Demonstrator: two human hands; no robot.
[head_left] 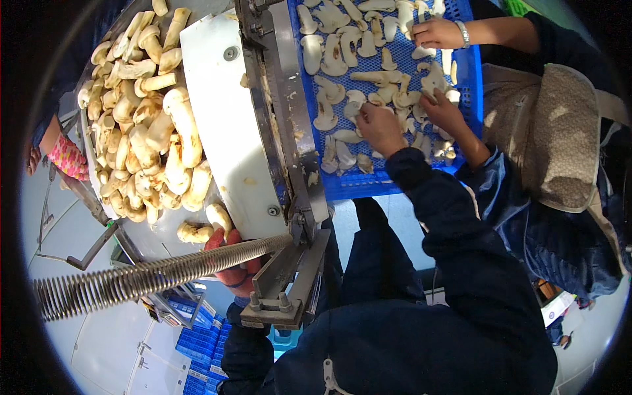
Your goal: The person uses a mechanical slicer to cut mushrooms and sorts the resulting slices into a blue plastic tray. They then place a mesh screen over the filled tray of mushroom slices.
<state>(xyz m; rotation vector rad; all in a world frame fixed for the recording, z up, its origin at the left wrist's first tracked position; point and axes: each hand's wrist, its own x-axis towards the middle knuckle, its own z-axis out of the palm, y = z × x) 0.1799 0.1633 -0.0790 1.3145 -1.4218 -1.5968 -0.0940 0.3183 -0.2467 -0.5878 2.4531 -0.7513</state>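
My left hand (236,264), in a red glove, is partly hidden behind a long coil spring (163,276); its fingertips close around the lower end of a thick whole mushroom (218,218). Another whole mushroom (194,232) lies beside it, below a large heap of whole mushrooms (148,123) on a metal surface. My bare right hand (381,127) reaches over a blue perforated plastic tray (355,189) and pinches a pale mushroom slice (352,109). Many mushroom slices (335,57) lie spread in the tray. Between heap and tray stands a metal cutting device with a white board (222,113).
A co-worker's two hands (438,33) touch slices at the tray's right side, one wearing a bracelet. Another person's pink patterned glove (68,157) is at the heap's left edge. A metal bracket with bolts (271,311) juts out near my left forearm. Blue crates (200,345) stand below.
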